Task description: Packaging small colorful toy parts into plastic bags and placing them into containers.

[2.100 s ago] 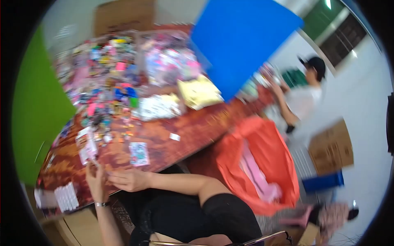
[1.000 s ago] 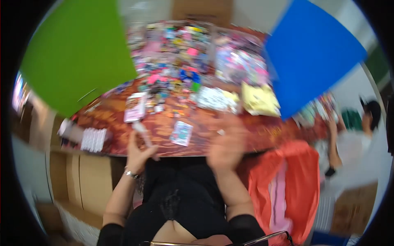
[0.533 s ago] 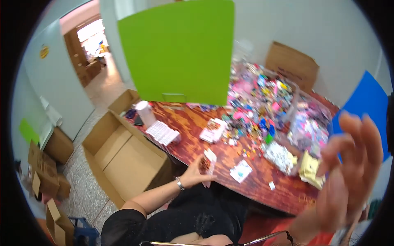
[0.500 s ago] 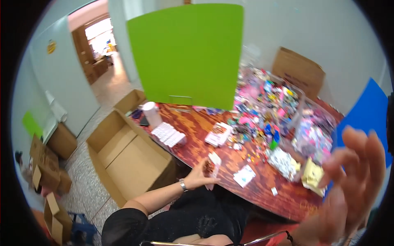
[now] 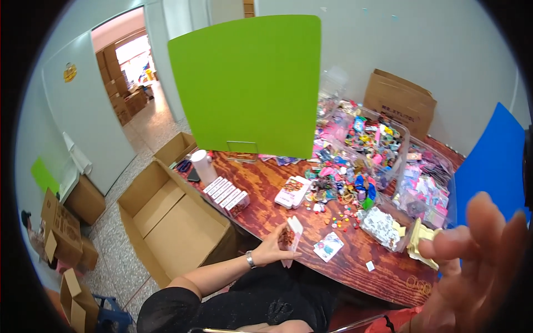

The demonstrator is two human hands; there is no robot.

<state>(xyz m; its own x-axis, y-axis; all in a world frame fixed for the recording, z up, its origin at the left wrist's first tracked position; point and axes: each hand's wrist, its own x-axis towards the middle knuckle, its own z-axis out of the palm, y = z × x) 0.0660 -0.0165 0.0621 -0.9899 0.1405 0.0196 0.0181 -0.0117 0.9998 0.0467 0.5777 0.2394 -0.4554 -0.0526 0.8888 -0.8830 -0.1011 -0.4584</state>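
Observation:
Near the front edge of the table, my left hand (image 5: 268,251) is closed around a small pink-and-white printed carton (image 5: 289,235); a pale flap stands up at its top. My right hand (image 5: 478,261) is raised large and close at the lower right, its fingers apart and curved, with nothing visible in them. Just right of the carton lie small printed cards (image 5: 328,246). Beyond it is a stack of flat printed cartons (image 5: 292,192). A row of filled cartons (image 5: 226,195) stands farther left.
Clear plastic bins (image 5: 408,141) and a heap of small colourful trinkets (image 5: 347,180) cover the far right. Silvery packets (image 5: 381,227), yellow packets (image 5: 423,244) and rubber bands (image 5: 419,286) lie nearer. A green board (image 5: 247,89), white cup (image 5: 204,168) and large cardboard box (image 5: 166,227) border the left.
My right hand has dropped a little lower and stays raised with fingers apart. My left hand keeps hold of the carton, nearly in place. The view has tilted slightly.

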